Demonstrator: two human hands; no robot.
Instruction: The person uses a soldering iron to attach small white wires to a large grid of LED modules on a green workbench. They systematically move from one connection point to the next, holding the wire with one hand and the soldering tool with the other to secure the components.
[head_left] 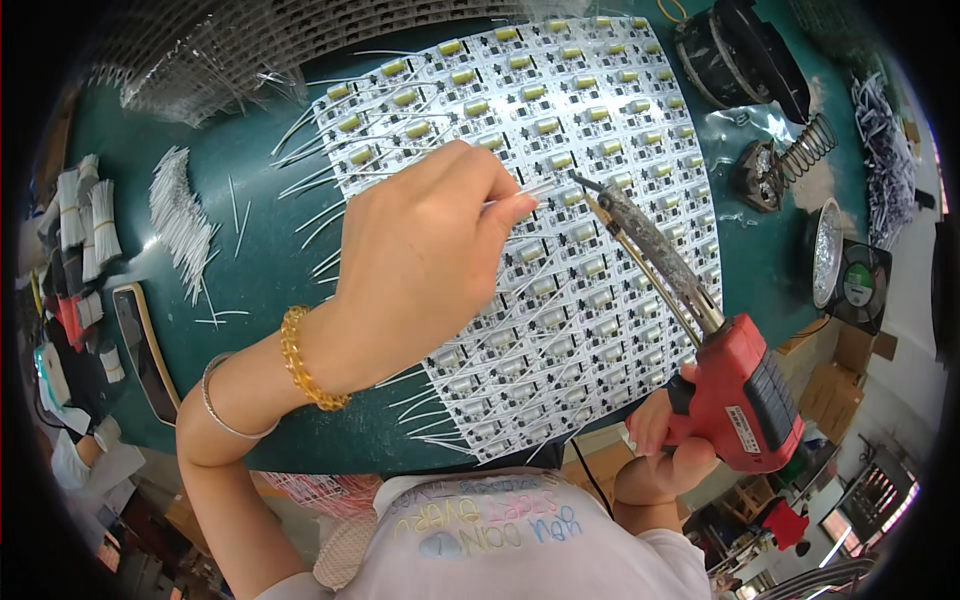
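A large white circuit board panel (520,80) with rows of repeated small circuits and yellowish cylindrical parts lies on the green table. Above its middle, my left hand (425,235) pinches a thin white wire (538,190) between thumb and fingertips. My right hand (672,435) is wrapped round the handle of a red and black soldering gun (745,400). Its dark tip points at the panel close to the wire's end; whether the two touch, I cannot tell. Many white wires stick out from the panel's left side and lie across its lower rows.
Loose white wires (180,220) lie in a pile at the left, near bundled wires (88,215) and a phone (145,350). To the right are a coiled-spring iron holder (775,170), a black round container (735,55), a metal dish (826,252) and a solder reel (862,283).
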